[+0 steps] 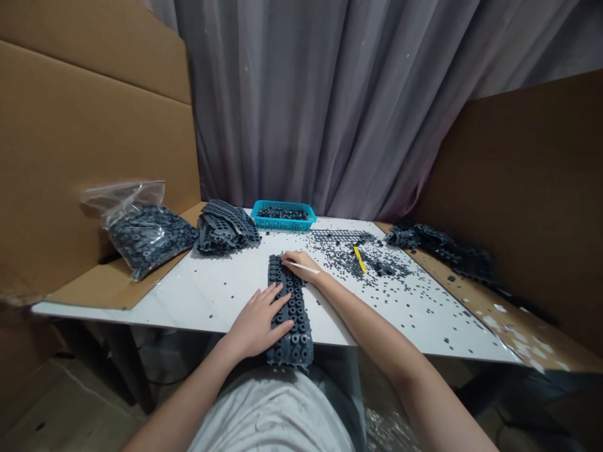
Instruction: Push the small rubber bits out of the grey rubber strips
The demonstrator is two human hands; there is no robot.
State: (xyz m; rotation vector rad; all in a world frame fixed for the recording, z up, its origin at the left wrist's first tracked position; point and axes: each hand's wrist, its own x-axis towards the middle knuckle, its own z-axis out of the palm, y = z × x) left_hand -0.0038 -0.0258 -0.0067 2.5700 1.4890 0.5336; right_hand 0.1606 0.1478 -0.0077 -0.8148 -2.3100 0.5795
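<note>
A long dark rubber sheet [296, 314] with rows of round, holed studs lies lengthwise before me, its near end hanging past the table edge. My left hand [264, 317] rests spread on its left side, fingers apart across the studs. At the sheet's far end, my right hand [301, 263] is closed around a thin white stick [301, 267]. The stick's tip and my fingertips are close to the far studs; whether the tip touches them I cannot tell.
A blue basket [284, 223] of small dark parts stands at the back. Dark sheets [225, 227] and a filled plastic bag [146, 235] are at left. Right are a yellow tool [359, 258], scattered dark bits, a perforated strip [342, 236] and piled studded sheets [452, 254]. Cardboard walls flank the table.
</note>
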